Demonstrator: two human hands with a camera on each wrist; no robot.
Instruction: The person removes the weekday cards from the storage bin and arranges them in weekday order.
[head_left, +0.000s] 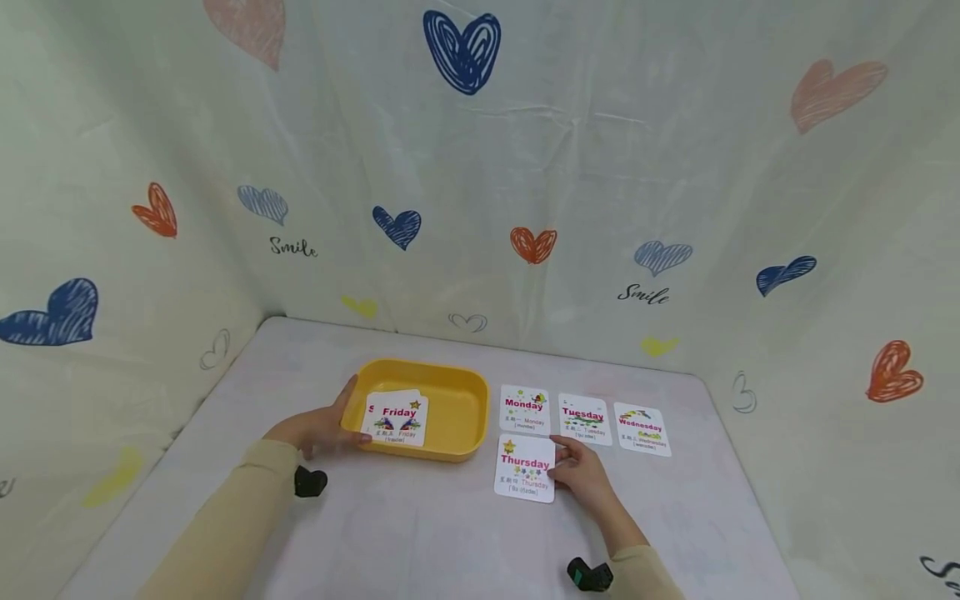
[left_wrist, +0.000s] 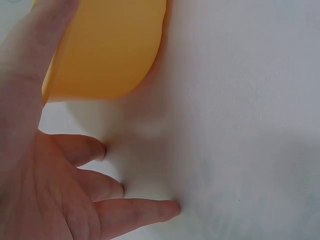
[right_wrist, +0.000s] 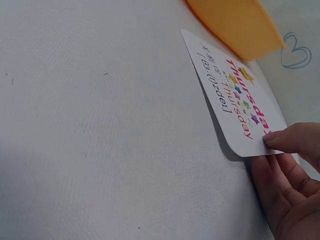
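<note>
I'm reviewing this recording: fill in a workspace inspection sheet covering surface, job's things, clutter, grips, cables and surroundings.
Surface: pale table, a few tiny dark specks.
Job's things: yellow tray holding the Friday card over at least one other card; Monday card, Tuesday card and Wednesday card in a row to its right; Thursday card nearer than Monday.
Clutter: nothing seen, bar a small black object by each wrist.
Grips: left grip touches the tray's left end; right grip pinches the Thursday card's right edge.
Cables: nothing seen.
Surroundings: whitish cloth backdrop printed with hearts and "Smile".
</note>
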